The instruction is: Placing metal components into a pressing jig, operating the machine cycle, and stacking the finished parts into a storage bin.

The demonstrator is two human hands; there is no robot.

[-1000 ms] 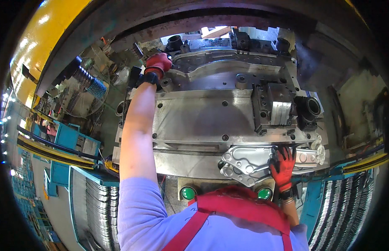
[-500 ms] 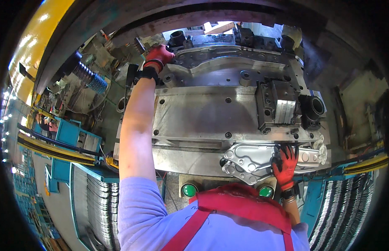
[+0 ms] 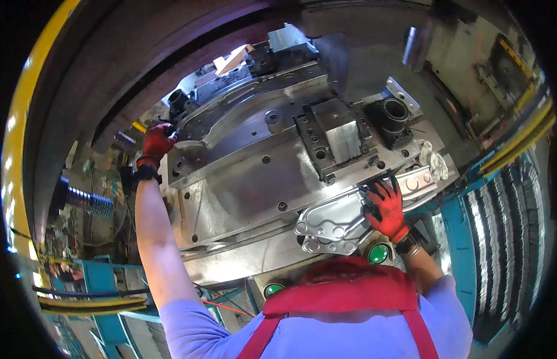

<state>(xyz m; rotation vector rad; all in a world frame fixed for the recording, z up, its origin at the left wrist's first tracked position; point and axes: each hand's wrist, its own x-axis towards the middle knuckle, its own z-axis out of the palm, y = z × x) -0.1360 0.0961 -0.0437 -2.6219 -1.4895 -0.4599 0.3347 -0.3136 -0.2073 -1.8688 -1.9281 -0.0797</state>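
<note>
My left hand (image 3: pixel 159 142), in a red glove with dark fingertips, reaches to the far left corner of a steel press die (image 3: pixel 230 185). Its fingers are curled beside the left end of a long curved metal strip (image 3: pixel 254 107); what they hold, if anything, is hidden. My right hand (image 3: pixel 386 209), gloved in red and black, lies with spread fingers on silvery stamped metal parts (image 3: pixel 332 215). These overlap on the die's near ledge, with rounded bosses and holes showing at their left end.
Two green buttons (image 3: pixel 378 253) sit at the near edge. A block (image 3: pixel 341 134) and a dark cylinder socket (image 3: pixel 394 110) rise from the die. A whitish cloth (image 3: pixel 431 160) lies at its right corner. Racked metal parts (image 3: pixel 512 239) stand at right; a yellow frame (image 3: pixel 15 173) borders the left.
The view has turned and tilted, so the die now slants up to the right. My left hand stays by the strip's left end, and my right hand stays on the stamped parts.
</note>
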